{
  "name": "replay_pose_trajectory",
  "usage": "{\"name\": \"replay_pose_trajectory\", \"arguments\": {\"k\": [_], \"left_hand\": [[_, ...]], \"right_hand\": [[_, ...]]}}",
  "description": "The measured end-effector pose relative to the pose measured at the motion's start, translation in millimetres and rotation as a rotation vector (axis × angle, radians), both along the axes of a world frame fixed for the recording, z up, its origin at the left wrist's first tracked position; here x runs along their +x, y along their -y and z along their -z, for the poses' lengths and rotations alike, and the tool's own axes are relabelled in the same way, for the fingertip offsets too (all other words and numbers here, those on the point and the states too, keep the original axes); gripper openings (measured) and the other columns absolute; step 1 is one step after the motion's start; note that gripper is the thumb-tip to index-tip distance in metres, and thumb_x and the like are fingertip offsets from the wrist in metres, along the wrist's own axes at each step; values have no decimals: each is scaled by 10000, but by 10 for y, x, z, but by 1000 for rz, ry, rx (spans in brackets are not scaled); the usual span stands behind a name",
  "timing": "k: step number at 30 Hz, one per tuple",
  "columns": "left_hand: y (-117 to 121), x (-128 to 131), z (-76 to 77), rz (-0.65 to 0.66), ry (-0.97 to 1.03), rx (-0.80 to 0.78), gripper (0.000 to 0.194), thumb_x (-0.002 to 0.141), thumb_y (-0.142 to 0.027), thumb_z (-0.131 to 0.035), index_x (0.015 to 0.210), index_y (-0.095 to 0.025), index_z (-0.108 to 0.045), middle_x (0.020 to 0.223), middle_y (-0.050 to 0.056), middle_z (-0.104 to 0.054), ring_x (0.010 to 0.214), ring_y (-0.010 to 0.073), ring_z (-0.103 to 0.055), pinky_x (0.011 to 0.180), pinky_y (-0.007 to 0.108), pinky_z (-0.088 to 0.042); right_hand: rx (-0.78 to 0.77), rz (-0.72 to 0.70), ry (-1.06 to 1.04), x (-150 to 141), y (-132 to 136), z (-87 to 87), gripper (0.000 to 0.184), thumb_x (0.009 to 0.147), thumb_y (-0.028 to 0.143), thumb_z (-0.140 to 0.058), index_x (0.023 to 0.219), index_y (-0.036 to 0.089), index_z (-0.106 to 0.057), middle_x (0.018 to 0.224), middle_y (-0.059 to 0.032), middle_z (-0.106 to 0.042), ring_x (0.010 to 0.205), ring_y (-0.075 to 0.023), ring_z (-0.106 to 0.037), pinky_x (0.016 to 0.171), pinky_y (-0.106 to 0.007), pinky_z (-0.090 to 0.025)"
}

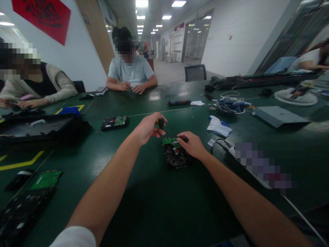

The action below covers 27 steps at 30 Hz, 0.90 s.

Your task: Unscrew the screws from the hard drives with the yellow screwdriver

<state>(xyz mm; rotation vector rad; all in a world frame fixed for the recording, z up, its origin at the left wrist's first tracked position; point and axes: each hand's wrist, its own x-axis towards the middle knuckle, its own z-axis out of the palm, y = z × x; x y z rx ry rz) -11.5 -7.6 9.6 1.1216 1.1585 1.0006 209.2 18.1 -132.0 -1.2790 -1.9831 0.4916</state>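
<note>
A hard drive [177, 157] lies in front of me with its green circuit board [170, 141] at the far end. My left hand [151, 128] is raised just beyond and left of it, its fingers closed around the dark handle of what looks like a screwdriver [161, 124]; the shaft is not visible. At the drive's far right corner, my right hand [191, 144] rests with bent fingers gripping the edge. Its fingertips reach over the circuit board, and part of the drive is hidden under them.
Another hard drive [114, 122] lies to the left, and a black tray [38, 127] stands beyond. On the right are a white glove [219, 127], a power strip [253, 168] with its cable and a grey metal case [280, 116]. People sit around the table.
</note>
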Motion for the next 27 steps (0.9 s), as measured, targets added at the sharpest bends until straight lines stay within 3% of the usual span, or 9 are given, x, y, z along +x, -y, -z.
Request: {"name": "replay_pose_trajectory", "arguments": {"k": [7, 11, 15, 21, 27], "left_hand": [[-13, 12, -1, 50, 89, -89, 125, 899, -303, -510, 877, -183, -535, 801, 59, -686, 438, 136, -601, 363, 230, -372], [9, 22, -8, -3, 30, -25, 127, 861, -269, -546, 869, -157, -606, 776, 42, -652, 459, 117, -607, 387, 218, -379], [2, 2, 11, 26, 1, 12, 161, 843, -279, -562, 879, -147, -649, 789, 50, -662, 453, 107, -590, 380, 219, -368], [-26, -11, 15, 75, 68, -85, 122, 885, -310, -534, 881, -188, -544, 795, 74, -715, 440, 145, -610, 361, 231, -364], [0, 1, -8, 2, -43, 31, 173, 906, -287, -559, 903, -145, -658, 843, 67, -689, 487, 120, -649, 421, 220, -412]], "right_hand": [[3, -2, -7, 0, -2, 2, 155, 926, 262, -660, 1049, 215, -742, 1047, -69, -753, 953, -210, -711, 908, -372, -547], [-1, 7, -4, 3, 3, -2, 155, 925, 265, -662, 1047, 218, -744, 1052, -69, -756, 954, -210, -714, 910, -375, -551], [3, 6, -4, 4, 6, -7, 159, 921, 259, -655, 1047, 225, -746, 1061, -66, -756, 955, -210, -713, 913, -380, -554], [-2, 2, -3, 2, 7, -12, 165, 922, 263, -652, 1049, 217, -746, 1066, -74, -754, 958, -213, -714, 918, -381, -552], [16, -7, 0, 4, 0, 3, 163, 929, 276, -654, 1055, 223, -743, 1062, -72, -757, 962, -215, -711, 918, -383, -550]]}}
